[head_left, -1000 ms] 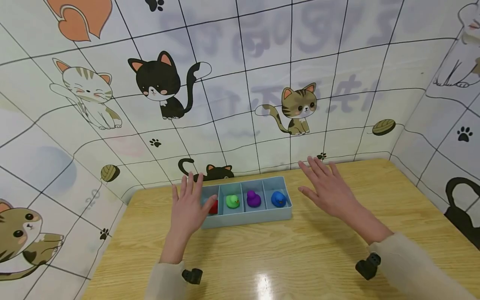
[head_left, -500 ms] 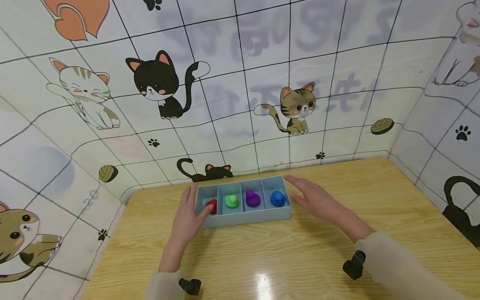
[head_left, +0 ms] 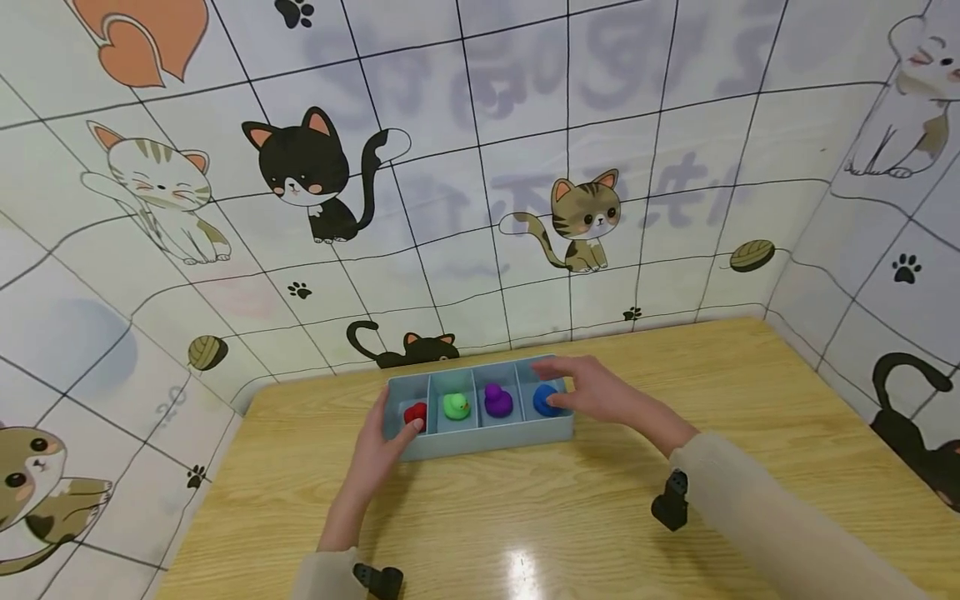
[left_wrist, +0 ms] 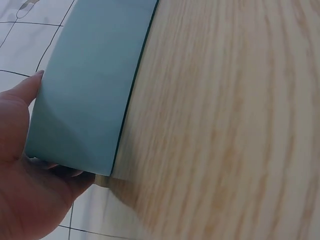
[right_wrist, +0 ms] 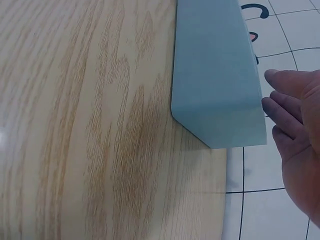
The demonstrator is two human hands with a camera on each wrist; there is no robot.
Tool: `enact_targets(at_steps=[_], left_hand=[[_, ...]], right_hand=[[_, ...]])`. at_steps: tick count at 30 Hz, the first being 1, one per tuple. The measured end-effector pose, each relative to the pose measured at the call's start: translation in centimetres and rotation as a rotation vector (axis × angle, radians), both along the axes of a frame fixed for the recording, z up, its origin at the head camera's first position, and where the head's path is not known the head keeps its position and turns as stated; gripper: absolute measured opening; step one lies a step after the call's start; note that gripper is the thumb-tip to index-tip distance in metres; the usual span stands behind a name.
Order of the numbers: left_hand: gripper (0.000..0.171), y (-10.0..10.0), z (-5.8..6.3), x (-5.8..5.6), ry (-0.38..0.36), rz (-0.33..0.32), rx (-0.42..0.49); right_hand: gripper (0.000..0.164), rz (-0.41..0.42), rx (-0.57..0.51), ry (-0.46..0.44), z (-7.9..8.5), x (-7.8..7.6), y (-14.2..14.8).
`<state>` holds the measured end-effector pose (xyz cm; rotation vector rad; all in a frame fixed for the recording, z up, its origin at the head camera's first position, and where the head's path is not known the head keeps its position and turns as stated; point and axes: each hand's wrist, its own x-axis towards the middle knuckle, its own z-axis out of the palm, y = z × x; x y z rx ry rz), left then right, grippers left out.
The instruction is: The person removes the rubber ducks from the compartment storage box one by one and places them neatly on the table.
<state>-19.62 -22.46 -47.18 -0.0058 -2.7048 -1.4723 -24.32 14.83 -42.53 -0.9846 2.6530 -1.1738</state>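
Note:
A pale blue box (head_left: 487, 442) with a row of compartments stands on the wooden table. From left to right its compartments hold a red toy (head_left: 412, 414), a green toy duck (head_left: 456, 407), a purple toy duck (head_left: 497, 404) and a blue toy duck (head_left: 542, 402). My left hand (head_left: 377, 444) holds the box's left end, thumb at the front rim by the red toy and fingers round the end wall. Over the right compartment reaches my right hand (head_left: 602, 393), thumb and fingers spread apart above the blue duck, partly covering it.
The wooden table (head_left: 480, 508) extends in front of the box and to both sides. Behind it, a white cloth wall (head_left: 465, 275) printed with cats and grid lines rises close to the box. Small black cameras sit on both sleeves.
My left hand has come down onto the box's left end. My right hand has moved left and in over the blue duck's compartment. The toys stay in their compartments.

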Motion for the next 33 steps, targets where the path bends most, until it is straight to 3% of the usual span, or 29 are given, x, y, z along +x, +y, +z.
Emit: enact_targets(at_steps=[7, 21, 33], left_hand=[[0.088, -0.3, -0.5, -0.1, -0.111, -0.003, 0.112], [0.092, -1.0, -0.7, -0.2, -0.151, -0.021, 0.109], [0.094, -1.3, -0.8, -0.4, -0.148, -0.033, 0.117]], right_hand=[[0.063, 0.014, 0.049, -0.031, -0.2, -0.7, -0.6], [0.059, 0.020, 0.147, -0.051, -0.3, -1.9, -0.8], [0.053, 0.032, 0.295, 0.083, -0.5, -2.0, -1.1]])
